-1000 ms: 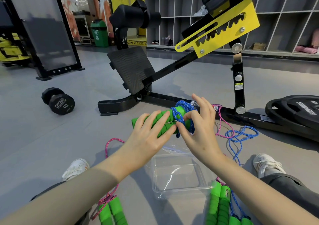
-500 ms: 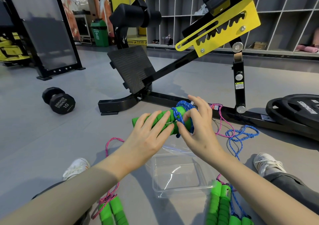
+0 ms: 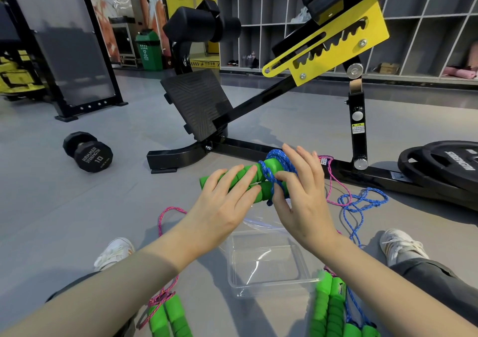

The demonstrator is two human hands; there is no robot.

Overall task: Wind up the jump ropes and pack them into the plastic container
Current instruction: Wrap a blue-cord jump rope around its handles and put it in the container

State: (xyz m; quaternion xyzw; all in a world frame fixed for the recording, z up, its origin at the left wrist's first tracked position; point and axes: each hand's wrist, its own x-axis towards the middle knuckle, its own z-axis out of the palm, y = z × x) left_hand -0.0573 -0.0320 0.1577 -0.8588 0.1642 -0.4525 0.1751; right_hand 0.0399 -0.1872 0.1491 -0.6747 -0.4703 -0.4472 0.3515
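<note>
My left hand (image 3: 222, 204) grips two green foam jump-rope handles (image 3: 234, 178) held side by side above the floor. My right hand (image 3: 300, 194) pinches the blue cord (image 3: 269, 173) that is wound around the handles' right end. The loose rest of that blue cord (image 3: 359, 202) lies on the floor to the right. A clear plastic container (image 3: 269, 261) stands open on the floor below my hands. A wound pink-corded rope with green handles (image 3: 168, 313) lies at the lower left. Another green-handled rope bundle (image 3: 333, 310) lies at the lower right.
A black and yellow gym bench frame (image 3: 258, 109) stands just beyond my hands. A black 10 dumbbell (image 3: 88, 153) lies at left, weight plates (image 3: 445, 166) at right. A loose pink cord (image 3: 333, 178) trails by the frame. My shoes (image 3: 113, 254) flank the container.
My right hand has worked the blue cord further around the handle ends, fingers shifting slightly. The left hand keeps its hold on the handles.
</note>
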